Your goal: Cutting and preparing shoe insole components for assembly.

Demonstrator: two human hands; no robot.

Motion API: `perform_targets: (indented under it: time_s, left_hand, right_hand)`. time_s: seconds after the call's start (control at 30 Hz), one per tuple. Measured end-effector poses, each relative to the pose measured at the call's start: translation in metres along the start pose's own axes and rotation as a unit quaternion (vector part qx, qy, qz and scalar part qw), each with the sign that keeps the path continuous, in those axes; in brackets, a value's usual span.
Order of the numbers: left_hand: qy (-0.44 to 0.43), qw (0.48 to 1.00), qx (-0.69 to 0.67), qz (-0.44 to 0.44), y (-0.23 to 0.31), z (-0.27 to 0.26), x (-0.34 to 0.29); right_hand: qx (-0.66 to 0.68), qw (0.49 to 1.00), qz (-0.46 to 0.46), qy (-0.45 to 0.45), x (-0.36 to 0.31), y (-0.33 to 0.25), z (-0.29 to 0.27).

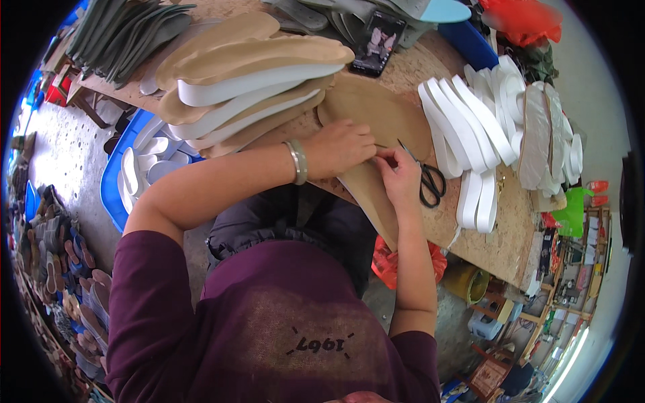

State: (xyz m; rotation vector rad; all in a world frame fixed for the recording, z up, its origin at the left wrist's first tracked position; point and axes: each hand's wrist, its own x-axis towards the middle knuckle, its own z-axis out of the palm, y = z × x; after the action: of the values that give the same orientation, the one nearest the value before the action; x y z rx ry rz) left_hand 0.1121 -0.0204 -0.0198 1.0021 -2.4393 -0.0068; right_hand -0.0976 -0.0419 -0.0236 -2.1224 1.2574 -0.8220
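Note:
My left hand [346, 148], with a pale bangle [295, 161] on its wrist, is closed at the edge of a tan sheet [366, 195], and its fingers curl over the material. Right beside it, my right hand [401, 176] pinches the sheet between thumb and fingers. The two sets of fingertips almost meet. Below the hands the sheet hangs over the table's near edge. A wider tan piece [383, 114] lies flat beyond them. Black-handled scissors [435, 187] rest just right of my right hand, blades pointing away. What is between the fingertips is partly hidden.
Tan-topped white insoles [262, 74] are stacked at left on the wooden table [497, 252]. White curved strips [463, 124] stand at right. A phone [377, 43] lies at the back, near grey soles [127, 37]. A blue bin [111, 178] of white pieces is at left.

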Motion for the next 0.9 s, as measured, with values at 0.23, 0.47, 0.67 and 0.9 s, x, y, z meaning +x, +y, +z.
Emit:
perform_targets:
  time_s: [0.23,0.47,0.67,0.9]
  left_hand:
    - [0.099,0.983,-0.077,-0.136,0.012,-0.003,-0.005]
    - [0.028,0.980,-0.121,-0.156,-0.001,-0.002,0.009]
    - [0.005,0.983,-0.145,-0.117,-0.010,-0.003,0.017]
    - [0.082,0.996,0.003,-0.028,-0.005,0.001,0.007]
  right_hand:
    - [0.037,0.999,-0.005,0.001,0.000,-0.004,-0.002]
    - [0.046,0.998,-0.030,-0.008,0.000,-0.007,-0.005]
    - [0.044,0.998,-0.051,0.008,-0.001,-0.007,-0.004]
    - [0.026,0.992,-0.101,0.065,-0.001,-0.014,0.007]
